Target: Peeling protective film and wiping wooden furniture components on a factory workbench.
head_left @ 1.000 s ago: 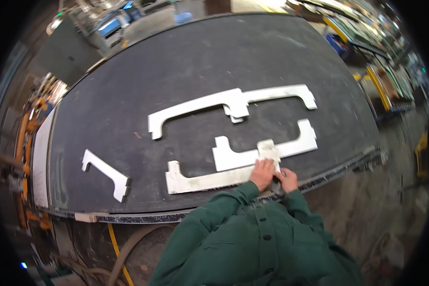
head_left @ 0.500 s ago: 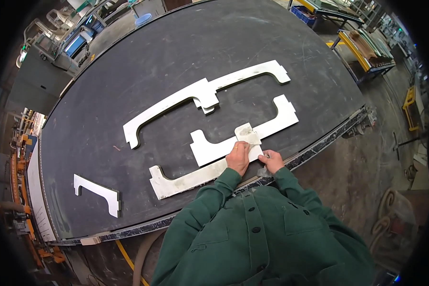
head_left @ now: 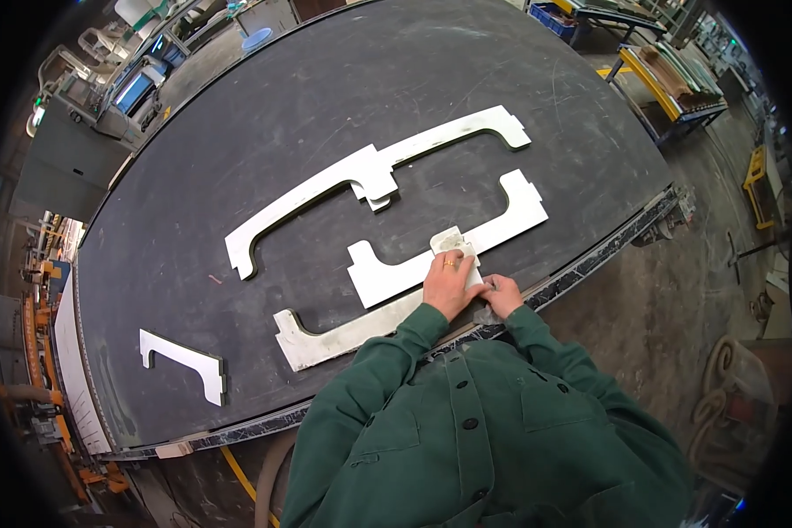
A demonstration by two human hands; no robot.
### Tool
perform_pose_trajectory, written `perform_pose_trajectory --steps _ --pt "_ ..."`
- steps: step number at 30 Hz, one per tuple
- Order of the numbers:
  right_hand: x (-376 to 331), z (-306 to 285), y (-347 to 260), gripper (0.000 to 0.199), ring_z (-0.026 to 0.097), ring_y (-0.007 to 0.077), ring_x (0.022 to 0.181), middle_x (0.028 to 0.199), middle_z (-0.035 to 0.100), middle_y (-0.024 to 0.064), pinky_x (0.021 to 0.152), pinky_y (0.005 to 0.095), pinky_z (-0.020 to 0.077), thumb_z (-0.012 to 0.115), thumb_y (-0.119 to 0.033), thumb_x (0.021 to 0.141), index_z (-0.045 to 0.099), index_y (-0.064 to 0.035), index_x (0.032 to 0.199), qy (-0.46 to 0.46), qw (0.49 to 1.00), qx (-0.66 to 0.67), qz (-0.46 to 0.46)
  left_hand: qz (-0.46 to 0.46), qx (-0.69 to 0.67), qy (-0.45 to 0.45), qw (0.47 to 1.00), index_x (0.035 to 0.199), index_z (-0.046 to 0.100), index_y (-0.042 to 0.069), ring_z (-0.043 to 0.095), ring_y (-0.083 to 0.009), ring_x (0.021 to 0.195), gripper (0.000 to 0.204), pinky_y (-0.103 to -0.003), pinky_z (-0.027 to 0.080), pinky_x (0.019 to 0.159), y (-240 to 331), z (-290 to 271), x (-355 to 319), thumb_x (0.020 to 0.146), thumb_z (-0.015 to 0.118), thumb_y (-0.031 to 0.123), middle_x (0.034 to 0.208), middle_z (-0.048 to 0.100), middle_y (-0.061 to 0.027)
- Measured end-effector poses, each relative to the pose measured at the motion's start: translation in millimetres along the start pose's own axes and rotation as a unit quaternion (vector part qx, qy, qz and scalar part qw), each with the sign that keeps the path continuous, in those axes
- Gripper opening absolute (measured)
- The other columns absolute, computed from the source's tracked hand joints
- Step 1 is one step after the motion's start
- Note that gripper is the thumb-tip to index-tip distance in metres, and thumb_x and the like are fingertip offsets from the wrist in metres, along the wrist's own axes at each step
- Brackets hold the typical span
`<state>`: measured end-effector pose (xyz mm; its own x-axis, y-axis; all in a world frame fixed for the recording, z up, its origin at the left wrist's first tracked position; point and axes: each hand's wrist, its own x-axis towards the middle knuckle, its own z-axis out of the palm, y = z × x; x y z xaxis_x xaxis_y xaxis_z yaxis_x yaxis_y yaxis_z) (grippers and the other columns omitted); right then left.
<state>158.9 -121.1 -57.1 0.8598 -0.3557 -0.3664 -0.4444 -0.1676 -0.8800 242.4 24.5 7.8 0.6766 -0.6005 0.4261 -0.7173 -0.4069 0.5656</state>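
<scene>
A white bracket-shaped panel [head_left: 348, 341] lies nearest me on the dark table, its right end turned up into a smudged tab. My left hand [head_left: 450, 286] lies over that right end, fingers closed on it and thumb stretched toward the right. Against the panel's right edge is my right hand [head_left: 502, 297], its fingers curled together; what they pinch is hidden. Just below it is a small greyish, translucent scrap [head_left: 487, 315]. A second white panel [head_left: 381, 280] lies just beyond, partly covered by the near panel's tab and my left hand.
Farther back, two long white panels [head_left: 312, 195] overlap in the middle. A shorter white piece [head_left: 185, 361] lies at the left on the dark tabletop [head_left: 264, 123]. The table's near edge [head_left: 581, 273] runs in front of me. A yellow-railed rack [head_left: 651, 84] stands beyond the right side.
My left hand has shifted slightly right and lies flatter over the panel's end, its thumb now reaching toward my right hand. My right hand stays at the panel's edge. The view has shifted slightly.
</scene>
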Motion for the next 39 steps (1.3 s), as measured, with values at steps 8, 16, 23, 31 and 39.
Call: perform_pose_trajectory --steps 8,16,23,31,39 --pt "-10 -1 -15 0.032 0.058 0.0146 0.057 0.071 0.063 0.01 0.057 0.0296 0.0471 0.068 -0.023 0.077 0.062 0.0031 0.095 -0.004 1.0 -0.001 0.029 0.026 0.053 -0.034 0.998 0.084 0.063 0.014 0.047 -0.0237 0.08 0.021 -0.034 0.04 0.068 -20 13 13 0.068 0.07 0.026 0.087 0.05 -0.0045" --pt "-5 2 -2 0.035 0.061 0.0231 0.062 0.074 0.064 0.0157 0.062 0.0331 0.0479 0.067 -0.026 0.077 0.061 0.0026 0.096 0.012 0.999 -0.045 -0.012 0.133 0.133 -0.032 0.982 0.076 0.053 0.007 0.049 -0.0248 0.079 0.011 -0.033 0.04 0.068 -21 26 12 0.076 0.058 0.016 0.081 0.05 -0.0085" --pt "-9 4 -5 0.028 0.052 0.0096 0.053 0.072 0.059 0.0047 0.05 0.0252 0.0436 0.064 -0.02 0.082 0.058 0.0036 0.096 0.009 0.999 -0.025 -0.034 0.085 0.175 -0.062 0.979 0.076 0.049 0.004 0.048 -0.0274 0.074 0.012 -0.035 0.04 0.064 -17 32 11 0.077 0.057 0.013 0.077 0.047 -0.0125" --pt "-12 -2 -18 0.028 0.052 0.0099 0.053 0.069 0.059 0.0049 0.05 0.0253 0.0429 0.066 -0.02 0.08 0.059 0.004 0.094 -0.014 0.999 0.017 0.031 -0.008 -0.013 0.099 0.995 0.079 0.046 0.001 0.047 -0.0337 0.071 0.011 -0.042 0.039 0.064 -21 41 9 0.08 0.057 0.004 0.076 0.048 -0.0157" --pt "-2 -4 -16 0.04 0.063 0.0255 0.075 0.082 0.065 0.019 0.07 0.0334 0.0483 0.069 -0.029 0.073 0.062 0.0042 0.094 -0.035 0.996 -0.036 0.068 -0.062 -0.093 0.161 0.981 0.079 0.046 0.002 0.045 -0.0326 0.073 0.011 -0.041 0.037 0.066 -27 35 2 0.079 0.056 -0.001 0.078 0.048 -0.014"
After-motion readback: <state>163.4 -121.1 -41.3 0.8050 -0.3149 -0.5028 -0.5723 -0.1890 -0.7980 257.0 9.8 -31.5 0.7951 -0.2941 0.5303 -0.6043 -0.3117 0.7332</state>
